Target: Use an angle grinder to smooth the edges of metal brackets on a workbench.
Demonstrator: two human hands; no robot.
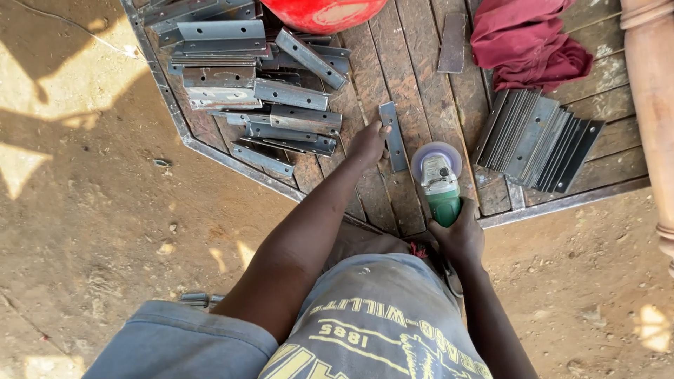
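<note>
Two hands worked at mid-frame on a weathered wooden plank platform [421,77]: the left hand [368,144] pressed its fingertips on a flat grey metal strip [393,135], while the right hand [460,235] gripped a green-bodied angle grinder [440,181] just right of it; stacked grey metal plates [537,140] lay at right

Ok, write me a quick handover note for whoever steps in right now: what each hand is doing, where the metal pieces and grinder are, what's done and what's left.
Left hand: fingertips pressing on a single flat metal strip lying on the wooden platform.
Right hand: gripping the green angle grinder, disc facing the strip's right side; whether they touch is unclear.
Loose heap of metal pieces to the left, neat row of plates to the right.
Done or left: cannot tell which pile is finished; the strip under the hand is the one in work.
</note>
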